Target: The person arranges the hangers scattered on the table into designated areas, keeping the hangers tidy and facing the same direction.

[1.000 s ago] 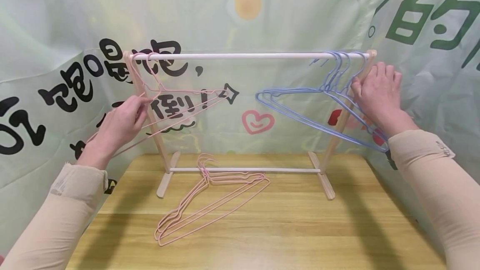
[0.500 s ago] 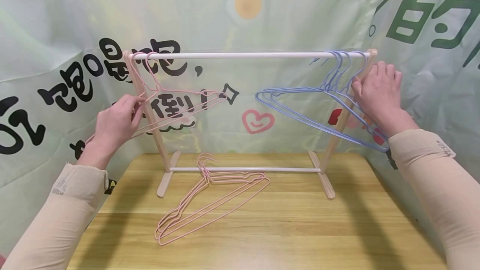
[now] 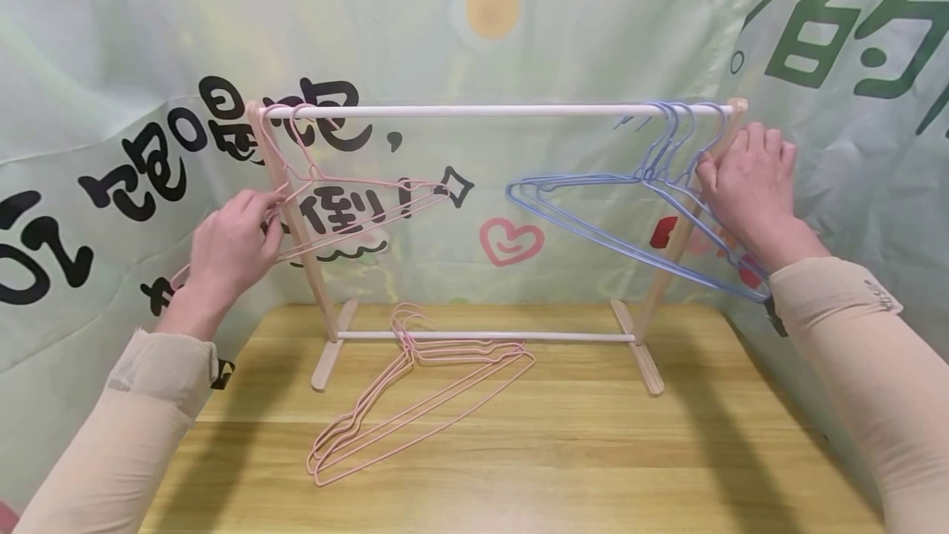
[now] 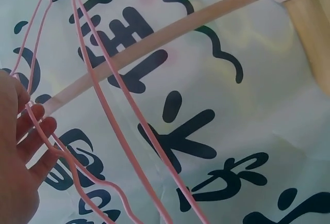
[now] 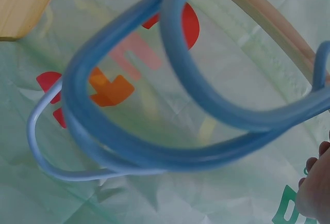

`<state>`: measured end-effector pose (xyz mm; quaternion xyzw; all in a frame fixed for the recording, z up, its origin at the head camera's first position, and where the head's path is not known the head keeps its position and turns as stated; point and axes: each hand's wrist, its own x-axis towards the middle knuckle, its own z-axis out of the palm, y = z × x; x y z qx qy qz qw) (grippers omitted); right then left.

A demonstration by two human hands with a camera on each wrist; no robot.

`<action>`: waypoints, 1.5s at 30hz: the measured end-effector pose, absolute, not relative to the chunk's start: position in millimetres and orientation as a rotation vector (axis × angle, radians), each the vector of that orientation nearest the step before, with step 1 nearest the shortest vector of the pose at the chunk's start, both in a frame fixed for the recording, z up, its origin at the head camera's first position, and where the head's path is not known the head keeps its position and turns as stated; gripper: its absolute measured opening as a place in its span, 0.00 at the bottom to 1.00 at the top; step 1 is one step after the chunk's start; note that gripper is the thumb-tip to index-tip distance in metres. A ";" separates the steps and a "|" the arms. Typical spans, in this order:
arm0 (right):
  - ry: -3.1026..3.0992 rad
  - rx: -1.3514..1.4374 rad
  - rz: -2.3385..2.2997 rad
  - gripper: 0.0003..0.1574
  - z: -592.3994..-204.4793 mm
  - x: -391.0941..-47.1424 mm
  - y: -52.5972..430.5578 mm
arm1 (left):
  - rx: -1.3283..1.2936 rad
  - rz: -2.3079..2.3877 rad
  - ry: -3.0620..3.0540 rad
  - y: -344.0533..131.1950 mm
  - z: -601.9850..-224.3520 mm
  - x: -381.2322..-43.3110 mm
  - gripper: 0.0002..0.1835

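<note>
My left hand [image 3: 233, 241] pinches the near shoulders of two pink wire hangers [image 3: 356, 180], whose hooks sit on the white top rail [image 3: 474, 111] of a small clothes rack at its left end. In the left wrist view, fingers curl round the pink hangers [image 4: 111, 113]. My right hand [image 3: 752, 180] grips the upper part of the rack's right wooden post [image 3: 675, 245], fingers curled. Several blue hangers [image 3: 578, 180] hang from the rail beside it; in the right wrist view the blue hangers' [image 5: 206, 157] ends loom close, with the right hand [image 5: 314, 188] at the edge.
Several pink hangers [image 3: 415, 410] lie stacked on the wooden table [image 3: 593, 468], their necks overlapping the rack's lower white bar [image 3: 549, 336]. The rack's feet [image 3: 645, 365] stand near the table's back edge. A printed cloth [image 3: 489, 48] hangs behind and at both sides.
The lower bars of the two held pink hangers have drawn closer together, with the left hand shifting slightly. The right hand, blue hangers and stacked hangers have stayed in place.
</note>
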<state>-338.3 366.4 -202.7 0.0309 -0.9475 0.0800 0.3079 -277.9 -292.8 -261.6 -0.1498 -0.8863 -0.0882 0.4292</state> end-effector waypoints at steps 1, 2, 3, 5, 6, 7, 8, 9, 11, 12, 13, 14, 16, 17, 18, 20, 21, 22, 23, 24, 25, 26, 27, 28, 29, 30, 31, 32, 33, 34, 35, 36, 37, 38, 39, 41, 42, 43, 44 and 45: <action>-2.505 0.081 0.212 0.27 -202.8 -338.3 366.5 | -0.372 -0.227 -2.204 -292.0 -262.3 -277.6 0.15; -2.506 0.080 0.211 0.27 -202.9 -338.3 366.5 | -0.371 -0.236 -2.188 -291.0 -263.2 -277.1 0.16; -2.506 0.079 0.211 0.27 -203.0 -338.3 366.5 | -0.372 -0.245 -2.169 -289.9 -264.1 -276.4 0.16; -2.507 0.078 0.210 0.27 -203.2 -338.5 366.7 | -0.373 -0.266 -2.119 -286.9 -266.7 -274.4 0.17; -2.506 0.079 0.210 0.27 -203.3 -338.5 366.8 | -0.369 -0.280 -2.091 -285.0 -268.7 -272.9 0.18; -2.507 0.077 0.209 0.27 -203.3 -338.7 366.9 | -0.367 -0.297 -2.061 -283.1 -271.0 -271.0 0.18; -2.508 0.077 0.209 0.27 -203.3 -338.8 367.0 | -0.364 -0.316 -2.033 -280.8 -273.7 -268.6 0.19; -2.508 0.077 0.209 0.27 -203.3 -338.9 367.1 | -0.359 -0.336 -2.008 -278.5 -276.5 -265.9 0.19; -2.509 0.076 0.207 0.27 -203.2 -339.4 367.3 | -0.347 -0.373 -1.972 -273.8 -283.6 -260.2 0.20; -2.510 0.076 0.206 0.27 -203.1 -339.6 367.3 | -0.346 -0.393 -1.961 -271.6 -287.4 -256.9 0.20; -2.511 0.075 0.205 0.27 -203.0 -339.8 367.4 | -0.346 -0.413 -1.951 -269.7 -291.4 -254.1 0.20; -2.511 0.075 0.207 0.27 -202.9 -339.9 367.4 | -0.346 -0.433 -1.939 -267.6 -295.4 -251.7 0.20; -2.511 0.076 0.207 0.27 -202.9 -340.2 367.5 | -0.352 -0.471 -1.922 -263.7 -304.6 -247.4 0.20; -2.511 0.076 0.209 0.27 -202.9 -340.4 367.5 | -0.356 -0.489 -1.919 -262.0 -309.3 -245.5 0.20; -2.512 0.075 0.211 0.27 -202.9 -340.5 367.5 | -0.359 -0.512 -1.907 -259.7 -314.1 -244.1 0.20; -2.512 0.076 0.215 0.27 -203.1 -340.7 367.5 | -0.364 -0.550 -1.893 -254.8 -324.1 -241.6 0.20; -2.513 0.074 0.217 0.27 -203.1 -340.8 367.5 | -0.365 -0.564 -1.892 -252.3 -329.0 -240.2 0.20; -2.512 0.073 0.221 0.27 -203.1 -341.0 367.5 | -0.369 -0.576 -1.892 -250.0 -333.6 -239.1 0.20; -2.510 0.074 0.224 0.27 -203.1 -341.0 367.5 | -0.370 -0.584 -1.890 -247.6 -338.3 -238.3 0.21; -2.508 0.075 0.228 0.26 -203.0 -341.0 367.4 | -0.374 -0.593 -1.891 -245.1 -342.7 -237.7 0.21; -2.505 0.075 0.233 0.26 -203.0 -341.0 367.4 | -0.381 -0.602 -1.896 -243.0 -347.5 -237.1 0.21; -2.503 0.075 0.238 0.26 -203.0 -341.0 367.3 | -0.388 -0.610 -1.900 -240.8 -352.1 -236.9 0.21; -2.500 0.075 0.241 0.26 -203.0 -341.1 367.3 | -0.398 -0.614 -1.912 -239.3 -356.7 -236.7 0.21; -2.498 0.076 0.244 0.25 -203.2 -341.3 367.3 | -0.406 -0.620 -1.917 -237.5 -361.7 -236.5 0.21; -2.495 0.077 0.243 0.25 -203.3 -341.4 367.3 | -0.415 -0.625 -1.931 -236.1 -366.6 -235.8 0.20; -2.495 0.077 0.245 0.25 -203.5 -341.5 367.2 | -0.426 -0.634 -1.942 -234.7 -371.2 -235.3 0.20; -2.497 0.076 0.244 0.25 -203.6 -341.6 367.2 | -0.435 -0.641 -1.949 -233.3 -376.2 -235.0 0.20; -2.498 0.076 0.241 0.25 -203.6 -341.7 367.3 | -0.442 -0.645 -1.952 -231.7 -380.7 -234.8 0.19; -2.499 0.076 0.239 0.25 -203.6 -341.8 367.3 | -0.452 -0.650 -1.963 -230.5 -385.3 -234.6 0.19; -2.499 0.077 0.238 0.25 -203.6 -341.9 367.3 | -0.458 -0.653 -1.968 -229.0 -389.7 -234.7 0.19; -2.499 0.077 0.237 0.26 -203.6 -341.9 367.4 | -0.467 -0.650 -1.985 -227.8 -393.6 -234.9 0.18; -2.500 0.077 0.237 0.26 -203.6 -341.9 367.5 | -0.473 -0.643 -1.997 -226.3 -397.4 -235.6 0.18; -2.500 0.076 0.237 0.26 -203.5 -342.0 367.6 | -0.480 -0.634 -2.016 -224.9 -401.2 -236.1 0.19; -2.498 0.075 0.237 0.25 -203.5 -342.1 367.7 | -0.492 -0.625 -2.035 -223.6 -404.7 -236.6 0.19; -2.497 0.074 0.240 0.25 -203.4 -342.0 367.8 | -0.504 -0.618 -2.060 -222.5 -408.1 -237.0 0.19; -2.497 0.071 0.242 0.25 -203.5 -341.9 368.0 | -0.528 -0.595 -2.098 -220.2 -414.5 -237.4 0.20; -2.496 0.070 0.243 0.25 -203.6 -341.9 368.0 | -0.539 -0.584 -2.114 -219.4 -417.7 -237.5 0.20; -2.497 0.070 0.243 0.25 -203.7 -341.8 367.9 | -0.552 -0.575 -2.128 -218.8 -420.8 -237.6 0.20; -2.499 0.069 0.243 0.25 -203.9 -341.8 367.8 | -0.567 -0.569 -2.142 -218.3 -423.7 -237.8 0.20; -2.500 0.068 0.244 0.25 -204.0 -341.7 367.7 | -0.577 -0.559 -2.158 -218.1 -426.6 -238.1 0.21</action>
